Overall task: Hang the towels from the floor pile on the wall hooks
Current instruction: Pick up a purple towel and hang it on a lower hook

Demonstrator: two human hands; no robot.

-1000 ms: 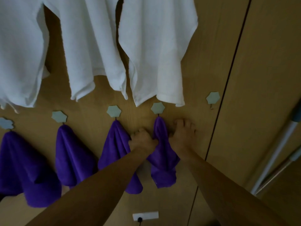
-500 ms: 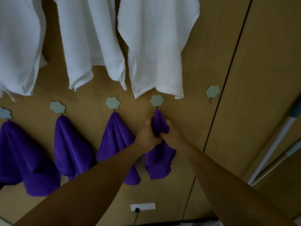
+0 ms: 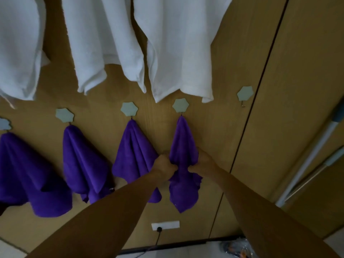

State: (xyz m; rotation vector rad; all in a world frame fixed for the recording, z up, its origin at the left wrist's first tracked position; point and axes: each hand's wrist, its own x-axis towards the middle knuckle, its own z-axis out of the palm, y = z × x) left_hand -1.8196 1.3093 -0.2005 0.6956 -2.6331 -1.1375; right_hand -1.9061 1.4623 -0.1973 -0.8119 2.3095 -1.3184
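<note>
The left hand (image 3: 163, 165) and right hand (image 3: 203, 162) each clench a side of the purple microfibre towel (image 3: 183, 138) bunched between them. It hangs from the pale green flower-shaped wall hook (image 3: 180, 105) just above the hands. Pulling down too hard while straightening it could slip the cloth off the small hook, or peel the hook from the wooden panel (image 3: 214, 136). An uneven tug could leave it lopsided.
</note>
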